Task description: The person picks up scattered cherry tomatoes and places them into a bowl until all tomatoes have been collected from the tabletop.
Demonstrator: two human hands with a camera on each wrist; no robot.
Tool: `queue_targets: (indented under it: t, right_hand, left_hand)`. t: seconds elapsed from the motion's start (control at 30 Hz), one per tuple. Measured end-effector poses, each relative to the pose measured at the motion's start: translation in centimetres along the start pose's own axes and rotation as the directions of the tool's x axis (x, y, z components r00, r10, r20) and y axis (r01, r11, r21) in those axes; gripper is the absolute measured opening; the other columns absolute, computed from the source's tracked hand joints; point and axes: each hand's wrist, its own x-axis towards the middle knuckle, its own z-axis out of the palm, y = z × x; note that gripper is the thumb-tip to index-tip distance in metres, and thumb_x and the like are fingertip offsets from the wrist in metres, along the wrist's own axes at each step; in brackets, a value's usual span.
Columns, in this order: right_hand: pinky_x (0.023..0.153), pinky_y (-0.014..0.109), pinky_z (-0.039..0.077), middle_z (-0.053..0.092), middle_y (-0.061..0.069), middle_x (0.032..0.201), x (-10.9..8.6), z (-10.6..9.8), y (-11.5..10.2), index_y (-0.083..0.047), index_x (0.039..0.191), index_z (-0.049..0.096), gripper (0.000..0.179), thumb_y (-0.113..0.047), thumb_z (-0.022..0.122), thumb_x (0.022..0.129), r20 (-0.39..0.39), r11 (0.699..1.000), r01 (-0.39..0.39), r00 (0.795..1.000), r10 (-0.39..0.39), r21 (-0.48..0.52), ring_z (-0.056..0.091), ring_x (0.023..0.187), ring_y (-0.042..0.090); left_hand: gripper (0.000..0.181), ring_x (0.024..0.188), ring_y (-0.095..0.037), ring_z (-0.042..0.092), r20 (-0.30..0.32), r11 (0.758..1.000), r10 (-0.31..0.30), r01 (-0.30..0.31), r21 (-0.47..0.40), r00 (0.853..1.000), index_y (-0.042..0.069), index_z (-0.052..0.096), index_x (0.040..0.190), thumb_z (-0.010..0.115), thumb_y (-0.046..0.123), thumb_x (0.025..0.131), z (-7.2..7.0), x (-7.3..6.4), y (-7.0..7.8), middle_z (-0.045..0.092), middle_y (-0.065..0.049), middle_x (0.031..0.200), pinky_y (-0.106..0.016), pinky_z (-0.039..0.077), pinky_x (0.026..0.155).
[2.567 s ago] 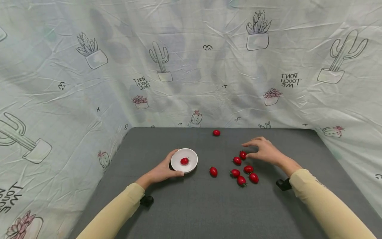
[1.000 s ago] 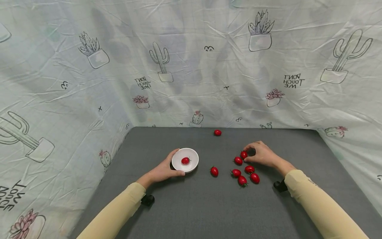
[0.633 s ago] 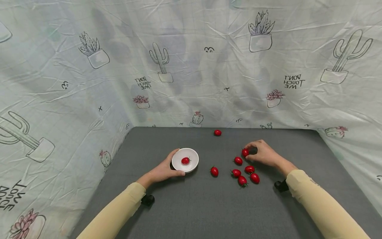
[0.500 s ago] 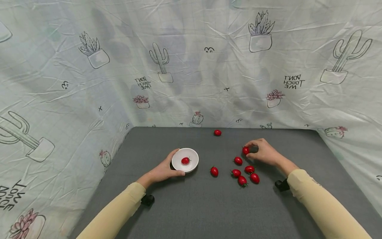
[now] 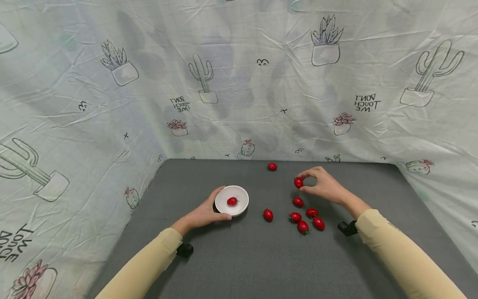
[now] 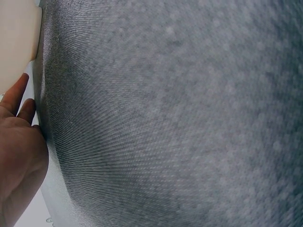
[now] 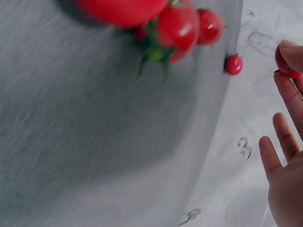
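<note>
My left hand (image 5: 203, 214) grips the side of a small white bowl (image 5: 240, 193), thumb in front and fingers behind. One cherry tomato (image 5: 232, 201) lies inside it. In the left wrist view, fingertips touch the outside of the bowl (image 6: 16, 38). Between thumb and fingertips, my right hand (image 5: 325, 187) pinches another cherry tomato (image 5: 298, 182), raised off the table. The right wrist view has this tomato (image 7: 281, 60) at its right edge, with the other fingers extended. Below the right hand lies a group of several tomatoes, among them a tomato (image 5: 298, 202) nearest to it.
A single tomato (image 5: 267, 214) rests between the bowl and the group. Another tomato (image 5: 272, 166) lies near the back edge of the grey table (image 5: 254, 265). A patterned cloth (image 5: 239, 83) hangs behind the table and along its left side.
The right hand has closed on a tomato at the back of the group, lifted it and carried it slightly left and away from me. The left hand and bowl stay in place.
</note>
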Motion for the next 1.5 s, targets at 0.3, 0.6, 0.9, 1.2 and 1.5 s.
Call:
queue_targets:
  t: [0.3,0.6,0.9,1.2,1.5]
  right_hand:
    - [0.102,0.060,0.039,0.057,0.005,0.127,1.6,1.3,-2.6,-0.016,0.126,0.071,0.040,-0.032,0.082,0.090,0.018,0.996,0.066,0.998,-0.067,0.064,0.042,0.128,0.027]
    - [0.103,0.059,0.040,0.060,0.001,0.127,3.6,3.4,-5.4,-0.019,0.125,0.073,0.037,-0.029,0.081,0.091,0.067,0.986,0.127,0.989,-0.135,0.105,0.042,0.128,0.024]
    - [0.102,0.056,0.042,0.061,-0.002,0.128,5.2,5.1,-7.1,-0.020,0.124,0.074,0.034,-0.028,0.081,0.091,0.110,0.979,0.173,0.977,-0.184,0.107,0.041,0.130,0.023]
    - [0.102,0.058,0.041,0.063,-0.002,0.123,6.5,7.2,-9.0,-0.019,0.126,0.074,0.037,-0.025,0.082,0.090,0.157,0.963,0.232,0.955,-0.252,0.134,0.042,0.126,0.024]
    - [0.101,0.052,0.044,0.058,-0.001,0.126,7.3,9.3,-10.3,-0.021,0.125,0.074,0.035,-0.024,0.081,0.091,0.197,0.966,0.220,0.950,-0.244,0.136,0.042,0.126,0.020]
  left_hand:
    - [0.111,0.148,-0.028,0.029,0.000,1.000,-0.013,0.013,-0.002,1.000,0.026,0.014,0.165,0.087,0.041,0.082,0.1,0.0,-0.1,0.025,-0.006,0.165,-0.057,0.025,0.116]
    - [0.110,0.145,-0.028,0.033,-0.012,1.000,0.000,0.000,-0.007,1.000,0.024,0.016,0.165,0.089,0.034,0.082,0.1,0.1,-0.2,0.027,-0.007,0.164,-0.058,0.028,0.113]
    - [0.111,0.147,-0.030,0.031,-0.014,1.000,0.002,-0.002,-0.010,1.000,0.023,0.015,0.165,0.089,0.036,0.082,0.1,0.3,-0.4,0.027,-0.007,0.165,-0.059,0.026,0.115]
    - [0.116,0.145,-0.025,0.033,-0.014,1.000,-0.010,0.009,-0.028,1.000,0.024,0.013,0.165,0.089,0.045,0.079,0.2,0.5,-0.6,0.029,-0.004,0.162,-0.055,0.027,0.115]
    - [0.115,0.145,-0.025,0.033,0.001,0.999,-0.022,0.022,-0.038,1.000,0.026,0.011,0.165,0.088,0.045,0.081,0.2,0.6,-0.5,0.029,-0.004,0.162,-0.055,0.026,0.116]
